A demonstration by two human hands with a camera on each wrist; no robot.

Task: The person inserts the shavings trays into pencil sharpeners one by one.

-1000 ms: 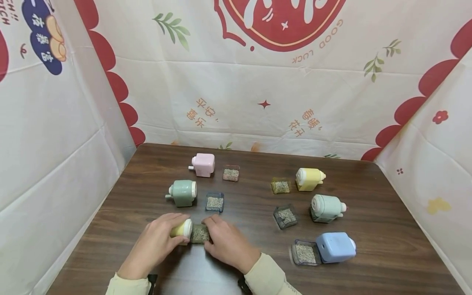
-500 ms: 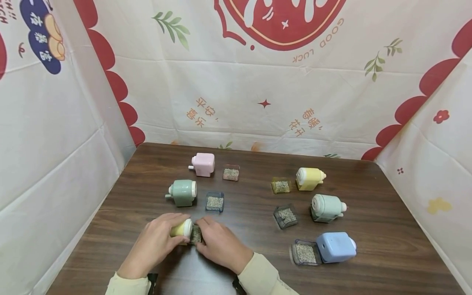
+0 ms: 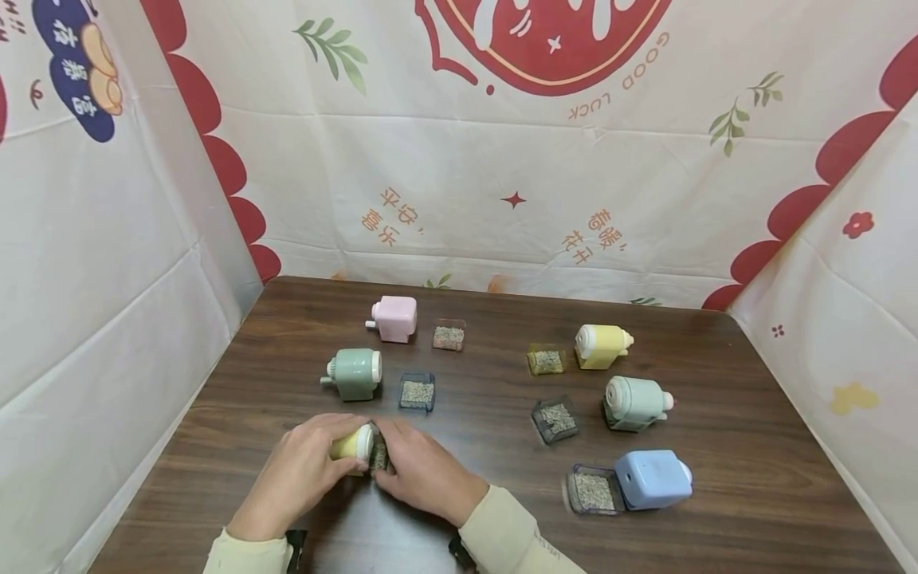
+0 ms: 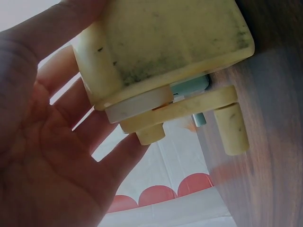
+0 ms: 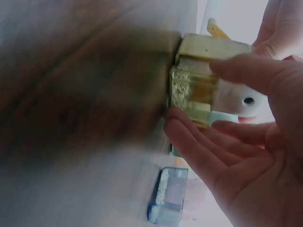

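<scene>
My left hand (image 3: 304,462) grips a yellow hand-crank pencil sharpener (image 3: 350,446) near the front of the table. Its crank handle (image 4: 189,109) sticks out under the palm in the left wrist view. Between thumb and fingers, my right hand (image 3: 423,466) holds the see-through yellowish shavings drawer (image 5: 191,97), which has pale grey bits inside. The drawer is partly in the sharpener's opening, with the pencil hole (image 5: 248,100) beside it. In the head view, the right fingers cover much of the drawer.
Behind the hands stand a green sharpener (image 3: 356,373) and a pink one (image 3: 396,319), with filled drawers (image 3: 417,391) beside them. To the right are yellow (image 3: 604,347), pale green (image 3: 634,402) and blue (image 3: 654,480) sharpeners, each by a drawer (image 3: 594,489). A printed cloth (image 3: 459,199) hangs behind.
My right hand has moved left, pushing the drawer further into the yellow sharpener, so less of it shows. The left hand has kept its grip in place.
</scene>
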